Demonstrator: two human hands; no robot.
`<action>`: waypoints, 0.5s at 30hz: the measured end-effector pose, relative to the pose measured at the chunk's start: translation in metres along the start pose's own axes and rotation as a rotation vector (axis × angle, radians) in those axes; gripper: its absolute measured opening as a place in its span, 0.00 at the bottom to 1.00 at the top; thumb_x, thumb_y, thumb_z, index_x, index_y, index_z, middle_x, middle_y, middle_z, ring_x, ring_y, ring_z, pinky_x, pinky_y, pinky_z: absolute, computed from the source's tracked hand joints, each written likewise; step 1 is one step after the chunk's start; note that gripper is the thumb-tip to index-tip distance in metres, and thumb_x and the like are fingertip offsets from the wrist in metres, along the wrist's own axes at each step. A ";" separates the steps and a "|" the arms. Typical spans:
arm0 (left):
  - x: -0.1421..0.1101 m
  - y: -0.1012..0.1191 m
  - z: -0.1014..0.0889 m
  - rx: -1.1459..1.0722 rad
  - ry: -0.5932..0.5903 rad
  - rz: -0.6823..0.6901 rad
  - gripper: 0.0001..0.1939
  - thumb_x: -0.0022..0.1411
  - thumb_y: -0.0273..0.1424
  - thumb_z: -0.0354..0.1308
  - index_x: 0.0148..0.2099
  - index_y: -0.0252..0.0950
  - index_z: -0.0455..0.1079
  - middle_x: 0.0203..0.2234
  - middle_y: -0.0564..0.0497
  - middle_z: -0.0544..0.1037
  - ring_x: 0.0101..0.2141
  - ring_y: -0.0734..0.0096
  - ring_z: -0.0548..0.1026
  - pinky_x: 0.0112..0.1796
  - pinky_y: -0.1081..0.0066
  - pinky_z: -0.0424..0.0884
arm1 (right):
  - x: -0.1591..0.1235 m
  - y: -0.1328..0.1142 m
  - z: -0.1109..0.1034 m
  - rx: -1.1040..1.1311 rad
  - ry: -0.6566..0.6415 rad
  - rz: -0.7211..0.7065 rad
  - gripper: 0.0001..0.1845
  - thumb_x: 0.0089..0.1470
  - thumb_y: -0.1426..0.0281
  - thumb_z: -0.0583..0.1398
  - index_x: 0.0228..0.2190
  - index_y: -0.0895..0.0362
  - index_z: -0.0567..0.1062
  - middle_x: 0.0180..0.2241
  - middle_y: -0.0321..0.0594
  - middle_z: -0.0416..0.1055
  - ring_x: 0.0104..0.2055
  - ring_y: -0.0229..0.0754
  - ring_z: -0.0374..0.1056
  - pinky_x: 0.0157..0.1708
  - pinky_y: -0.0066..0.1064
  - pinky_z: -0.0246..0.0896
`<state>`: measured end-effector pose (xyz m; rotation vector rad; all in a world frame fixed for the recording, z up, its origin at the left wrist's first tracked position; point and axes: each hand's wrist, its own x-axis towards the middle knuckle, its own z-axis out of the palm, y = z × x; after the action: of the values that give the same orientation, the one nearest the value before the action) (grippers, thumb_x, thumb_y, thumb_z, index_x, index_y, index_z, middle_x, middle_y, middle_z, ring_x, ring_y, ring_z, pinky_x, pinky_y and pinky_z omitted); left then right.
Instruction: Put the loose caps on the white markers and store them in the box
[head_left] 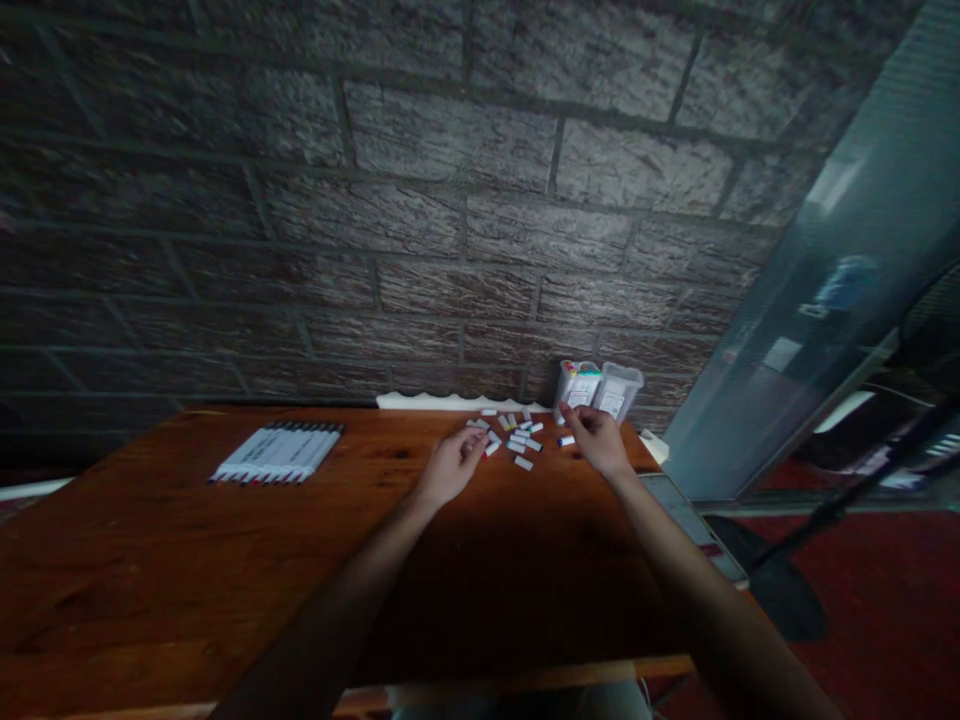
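Observation:
Several small white marker caps lie scattered at the far side of a brown wooden table. My left hand reaches into the left edge of the pile with its fingers curled and pinched on a cap. My right hand hovers at the right edge of the pile, fingers bent, close to one cap with a blue tip. Two clear plastic tubs stand just behind my right hand against the wall.
A row of several white markers lies side by side at the far left of the table. A dark brick wall rises behind. A glass panel and a dark stand are on the right, beyond the table's edge.

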<state>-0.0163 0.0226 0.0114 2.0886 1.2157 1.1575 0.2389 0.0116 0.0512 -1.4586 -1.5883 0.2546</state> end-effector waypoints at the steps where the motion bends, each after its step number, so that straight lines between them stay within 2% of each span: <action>1: -0.001 0.001 -0.002 0.094 -0.022 -0.016 0.15 0.66 0.39 0.50 0.46 0.36 0.72 0.32 0.49 0.81 0.31 0.70 0.76 0.36 0.74 0.69 | -0.002 -0.006 0.014 0.047 -0.006 -0.029 0.29 0.58 0.48 0.50 0.18 0.57 0.68 0.16 0.34 0.63 0.20 0.34 0.58 0.21 0.25 0.51; 4: 0.001 -0.001 -0.014 0.400 -0.054 -0.152 0.13 0.67 0.38 0.50 0.47 0.41 0.73 0.35 0.51 0.81 0.36 0.71 0.78 0.40 0.75 0.69 | -0.012 -0.018 0.043 0.066 0.011 -0.152 0.26 0.59 0.53 0.52 0.17 0.57 0.66 0.15 0.32 0.59 0.19 0.33 0.54 0.22 0.26 0.47; 6: 0.003 -0.010 -0.032 0.533 0.009 -0.277 0.13 0.65 0.37 0.52 0.47 0.40 0.74 0.38 0.47 0.81 0.39 0.65 0.78 0.42 0.71 0.69 | -0.022 -0.017 0.051 0.009 -0.019 -0.228 0.25 0.60 0.57 0.52 0.17 0.57 0.65 0.15 0.32 0.59 0.18 0.33 0.54 0.23 0.27 0.46; 8: 0.005 -0.023 -0.058 0.677 0.105 -0.439 0.15 0.66 0.36 0.50 0.48 0.35 0.74 0.39 0.40 0.79 0.41 0.58 0.77 0.43 0.65 0.69 | -0.031 -0.012 0.051 -0.004 -0.106 -0.312 0.23 0.59 0.59 0.54 0.17 0.57 0.65 0.16 0.33 0.61 0.19 0.33 0.56 0.24 0.27 0.47; 10: 0.004 -0.038 -0.084 0.806 0.200 -0.584 0.17 0.67 0.33 0.47 0.49 0.31 0.73 0.43 0.33 0.77 0.47 0.52 0.74 0.46 0.60 0.68 | -0.037 -0.007 0.048 0.001 -0.087 -0.313 0.23 0.59 0.59 0.54 0.17 0.57 0.66 0.16 0.33 0.61 0.18 0.33 0.56 0.23 0.27 0.47; 12: 0.000 -0.051 -0.103 0.897 0.233 -0.689 0.16 0.65 0.32 0.49 0.48 0.28 0.73 0.45 0.30 0.75 0.51 0.46 0.71 0.48 0.55 0.67 | -0.038 -0.004 0.046 0.006 -0.056 -0.280 0.23 0.59 0.59 0.55 0.17 0.57 0.67 0.15 0.33 0.62 0.18 0.33 0.57 0.23 0.27 0.47; 15: -0.004 -0.063 -0.111 0.970 0.214 -0.764 0.16 0.63 0.28 0.50 0.49 0.28 0.73 0.47 0.28 0.73 0.53 0.43 0.68 0.49 0.52 0.66 | -0.038 -0.004 0.047 0.014 -0.055 -0.258 0.23 0.59 0.59 0.55 0.17 0.57 0.68 0.16 0.33 0.62 0.18 0.33 0.57 0.23 0.27 0.48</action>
<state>-0.1404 0.0484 0.0241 1.6864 2.7405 0.4371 0.1968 -0.0023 0.0101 -1.2283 -1.7951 0.1566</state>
